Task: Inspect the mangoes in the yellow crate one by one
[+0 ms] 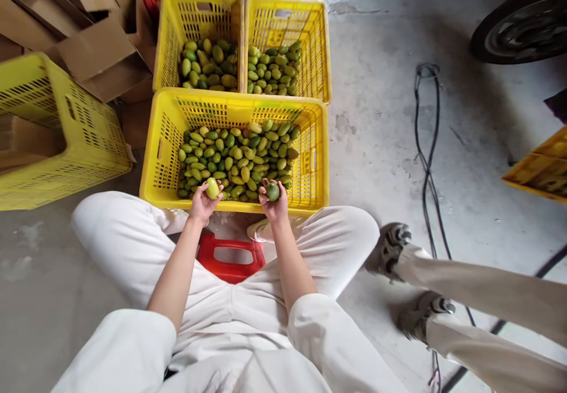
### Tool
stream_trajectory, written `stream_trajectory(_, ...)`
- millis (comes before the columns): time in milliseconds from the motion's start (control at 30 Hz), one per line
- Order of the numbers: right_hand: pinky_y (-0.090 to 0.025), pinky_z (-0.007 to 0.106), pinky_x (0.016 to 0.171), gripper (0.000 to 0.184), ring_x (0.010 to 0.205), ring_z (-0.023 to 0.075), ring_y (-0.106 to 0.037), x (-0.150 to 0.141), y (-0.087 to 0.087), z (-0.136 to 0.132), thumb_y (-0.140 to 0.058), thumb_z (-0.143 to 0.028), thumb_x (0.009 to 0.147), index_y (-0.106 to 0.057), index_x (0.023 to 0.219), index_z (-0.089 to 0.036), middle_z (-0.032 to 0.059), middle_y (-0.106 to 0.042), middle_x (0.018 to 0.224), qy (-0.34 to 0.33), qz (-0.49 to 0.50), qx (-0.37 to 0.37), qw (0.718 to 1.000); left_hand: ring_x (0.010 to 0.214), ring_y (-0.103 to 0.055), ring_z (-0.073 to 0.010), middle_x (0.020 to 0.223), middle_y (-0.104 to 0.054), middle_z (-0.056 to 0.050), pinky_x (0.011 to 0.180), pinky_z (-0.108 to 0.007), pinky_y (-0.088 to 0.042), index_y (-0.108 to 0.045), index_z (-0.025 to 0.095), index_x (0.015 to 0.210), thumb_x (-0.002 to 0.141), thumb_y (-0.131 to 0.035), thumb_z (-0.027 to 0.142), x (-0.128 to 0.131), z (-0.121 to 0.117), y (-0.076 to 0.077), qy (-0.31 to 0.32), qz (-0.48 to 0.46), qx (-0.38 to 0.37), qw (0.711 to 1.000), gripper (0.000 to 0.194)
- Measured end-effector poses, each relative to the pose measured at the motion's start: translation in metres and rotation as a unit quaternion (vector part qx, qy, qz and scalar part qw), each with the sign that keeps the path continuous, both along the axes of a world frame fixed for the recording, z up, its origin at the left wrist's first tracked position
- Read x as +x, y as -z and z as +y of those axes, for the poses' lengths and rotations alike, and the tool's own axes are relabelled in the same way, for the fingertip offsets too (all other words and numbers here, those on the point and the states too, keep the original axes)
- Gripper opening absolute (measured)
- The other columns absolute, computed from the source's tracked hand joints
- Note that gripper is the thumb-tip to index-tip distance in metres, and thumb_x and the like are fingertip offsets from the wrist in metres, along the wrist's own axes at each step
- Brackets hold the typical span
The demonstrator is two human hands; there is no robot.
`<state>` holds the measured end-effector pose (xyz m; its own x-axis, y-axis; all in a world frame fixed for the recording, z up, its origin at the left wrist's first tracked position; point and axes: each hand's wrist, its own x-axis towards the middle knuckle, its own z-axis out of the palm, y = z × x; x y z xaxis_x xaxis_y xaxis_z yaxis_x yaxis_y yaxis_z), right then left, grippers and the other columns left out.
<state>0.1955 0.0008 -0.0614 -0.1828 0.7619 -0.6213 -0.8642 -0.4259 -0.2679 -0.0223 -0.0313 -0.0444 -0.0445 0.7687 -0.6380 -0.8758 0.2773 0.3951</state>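
Note:
My left hand (pixel 204 205) is closed around a yellow-green oval fruit (pixel 212 188) above the front rim of a wide yellow crate (pixel 314 189). My right hand (pixel 276 205) grips a dark green fruit (pixel 272 191) over the same rim, a short way to the right. Many loose green and yellowish fruits (pixel 237 159) cover the bottom of this crate. The exact kind of fruit cannot be told. Behind it stand a left rear yellow crate (pixel 168 56) and a right rear yellow crate (pixel 316 50), each partly filled with similar fruits.
Cardboard boxes (pixel 95 50) pile up at the far left behind another yellow crate (pixel 95 136). A red stool (pixel 230 270) shows between my legs. On the right are black cables (pixel 427 168), another person's shoes (pixel 394 245), a wheel (pixel 527 23) and a crate edge (pixel 535 171).

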Motion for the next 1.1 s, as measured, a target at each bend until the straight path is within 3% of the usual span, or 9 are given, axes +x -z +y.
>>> stream_trajectory(167,-0.049,0.017,0.052,0.007,0.074,0.0110,-0.066,-0.003,0.002,-0.001,-0.065,-0.031,0.088,-0.065,0.089,-0.024,-0.0022,-0.068,0.081,0.010,-0.037,0.002,0.999,0.084,-0.068,-0.0119,0.090,-0.069,-0.001,0.065,-0.018,-0.050,-0.068,0.024,0.115,0.077,-0.077,0.017,-0.001,-0.001,0.007,0.027,0.045,0.028,0.998,0.040)
stream_trajectory(367,-0.045,0.018,0.046,0.022,0.067,0.0104,-0.062,-0.005,-0.001,-0.001,-0.061,-0.045,0.092,-0.066,0.088,-0.024,0.0013,-0.070,0.087,0.026,-0.044,-0.011,0.999,0.075,-0.065,-0.0120,0.083,-0.070,-0.003,0.060,-0.019,-0.047,-0.069,0.018,0.089,0.076,-0.083,0.027,0.001,-0.003,0.020,0.005,0.068,0.022,0.997,0.021)
stream_trajectory(467,-0.042,0.018,0.044,0.024,0.060,0.0088,-0.055,-0.003,-0.002,0.000,-0.055,-0.047,0.095,-0.067,0.099,-0.027,0.0008,-0.070,0.092,0.024,-0.037,0.010,0.999,0.073,-0.061,-0.0109,0.083,-0.067,-0.002,0.058,-0.019,-0.045,-0.069,0.021,0.094,0.084,-0.075,0.038,0.002,-0.001,0.015,-0.014,0.042,0.013,0.999,0.021)
stream_trajectory(600,-0.046,0.019,0.050,0.022,0.062,0.0101,-0.056,-0.001,0.002,0.000,-0.055,-0.043,0.093,-0.066,0.108,-0.031,-0.0033,-0.065,0.078,0.020,-0.019,0.023,0.999,0.069,-0.057,-0.0098,0.079,-0.060,-0.001,0.059,-0.020,-0.047,-0.069,0.022,0.105,0.088,-0.068,0.048,0.001,0.001,0.003,-0.010,-0.009,0.032,0.999,0.032)
stream_trajectory(700,-0.048,0.020,0.052,0.018,0.064,0.0103,-0.057,-0.003,0.006,0.000,-0.061,-0.044,0.091,-0.065,0.096,-0.028,-0.0032,-0.063,0.077,0.017,-0.028,0.026,0.999,0.069,-0.057,-0.0093,0.080,-0.060,0.000,0.063,-0.022,-0.049,-0.068,0.023,0.113,0.090,-0.066,0.046,0.001,0.002,0.000,-0.008,-0.011,0.025,1.000,0.033)
stream_trajectory(800,-0.049,0.019,0.051,0.024,0.063,0.0090,-0.056,-0.004,0.007,0.000,-0.063,-0.047,0.091,-0.061,0.084,-0.025,-0.0019,-0.065,0.081,0.020,-0.031,0.024,0.999,0.073,-0.062,-0.0104,0.084,-0.065,-0.001,0.066,-0.023,-0.051,-0.069,0.021,0.105,0.090,-0.067,0.044,0.002,0.003,0.003,-0.008,-0.001,0.001,1.000,0.027)
stream_trajectory(933,-0.044,0.015,0.045,0.023,0.064,0.0082,-0.056,-0.001,0.005,0.000,-0.061,-0.047,0.091,-0.060,0.084,-0.025,-0.0007,-0.066,0.086,0.016,-0.032,0.030,0.999,0.079,-0.065,-0.0129,0.094,-0.071,-0.004,0.059,-0.021,-0.047,-0.068,0.019,0.091,0.083,-0.076,0.036,0.002,0.002,0.009,-0.008,0.020,0.006,1.000,0.020)
stream_trajectory(1100,-0.043,0.015,0.045,0.012,0.072,0.0103,-0.058,0.003,0.007,0.000,-0.060,-0.035,0.088,-0.060,0.082,-0.024,0.0002,-0.065,0.086,0.022,0.010,0.018,1.000,0.076,-0.064,-0.0116,0.084,-0.069,-0.002,0.059,-0.020,-0.044,-0.070,0.020,0.098,0.073,-0.083,0.018,-0.001,-0.001,0.017,0.010,0.050,0.042,0.998,0.028)
